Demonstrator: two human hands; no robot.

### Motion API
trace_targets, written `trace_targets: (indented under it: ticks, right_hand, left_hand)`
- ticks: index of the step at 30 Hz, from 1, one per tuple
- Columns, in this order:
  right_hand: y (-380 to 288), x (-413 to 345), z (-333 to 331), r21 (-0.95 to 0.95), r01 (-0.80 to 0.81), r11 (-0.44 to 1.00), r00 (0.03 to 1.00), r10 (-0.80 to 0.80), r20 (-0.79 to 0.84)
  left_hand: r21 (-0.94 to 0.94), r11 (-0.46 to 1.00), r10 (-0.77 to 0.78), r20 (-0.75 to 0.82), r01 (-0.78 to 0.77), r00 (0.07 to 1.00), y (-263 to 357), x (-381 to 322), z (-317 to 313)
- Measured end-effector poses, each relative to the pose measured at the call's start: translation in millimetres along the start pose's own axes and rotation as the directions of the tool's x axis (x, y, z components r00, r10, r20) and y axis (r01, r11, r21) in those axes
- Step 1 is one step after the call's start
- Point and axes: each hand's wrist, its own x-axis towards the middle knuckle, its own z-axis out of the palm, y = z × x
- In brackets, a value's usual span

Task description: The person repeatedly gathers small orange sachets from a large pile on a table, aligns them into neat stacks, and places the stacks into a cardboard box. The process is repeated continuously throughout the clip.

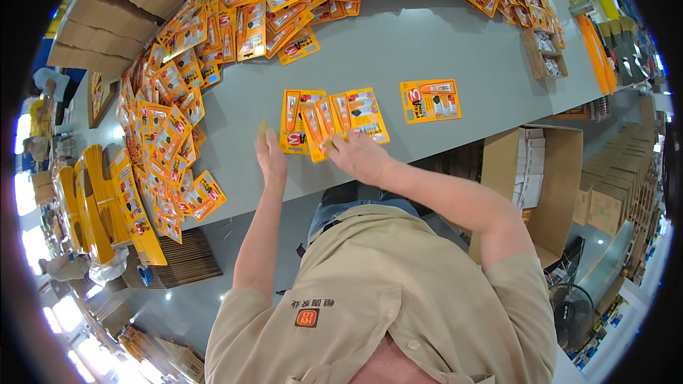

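Observation:
My right hand grips the lower edge of several overlapping orange blister cards, each with a small tube in it. These cards partly cover another orange blister card that lies on the grey table. My left hand is raised just left of that card, its fingers upright and blurred; no card shows in it. A single blister card lies flat to the right, apart from the others.
Large heaps of blister cards curve around the table's left and far sides. A small divided box stands at the right. Below the table's right edge is an open carton holding white boxes. Flat orange cardboard pieces lie at the left.

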Motion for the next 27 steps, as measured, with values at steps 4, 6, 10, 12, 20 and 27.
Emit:
trace_targets:
  ticks: [4, 6, 10, 12, 20, 27]
  right_hand:
    - [-2.5, -37.7, 25.2, 0.178, -0.098, 0.979, 0.995, 0.091, 0.047]
    - [-3.0, -47.6, 38.6, 0.204, -0.174, 0.963, 0.984, 0.176, 0.010]
    - [-4.6, -64.5, 57.2, 0.187, -0.136, 0.973, 0.987, 0.149, -0.056]
    - [-6.8, -76.1, 60.1, 0.205, -0.083, 0.975, 0.991, 0.103, -0.089]
    - [-6.2, -100.6, 65.0, 0.070, -0.067, 0.995, 0.996, 0.071, -0.057]
    - [-6.0, -56.3, -34.1, 0.087, -0.141, 0.986, 0.988, 0.145, -0.042]
  left_hand:
    - [0.434, 0.819, 0.371, 0.099, -0.376, 0.923, 4.6, 34.1, 23.7]
    - [0.530, 0.714, 0.407, 0.217, -0.458, 0.887, 5.2, 48.1, 38.5]
    - [0.556, 0.744, 0.331, 0.177, -0.371, 0.927, -7.1, 11.7, 81.2]
    - [0.521, 0.800, 0.288, 0.101, -0.298, 0.952, -16.6, -32.4, 98.8]
    - [0.342, 0.883, 0.258, 0.219, -0.321, 0.941, -9.7, -85.9, 82.9]
    - [0.042, 0.997, -0.054, -0.172, 0.062, 0.984, -30.4, -45.7, 11.7]
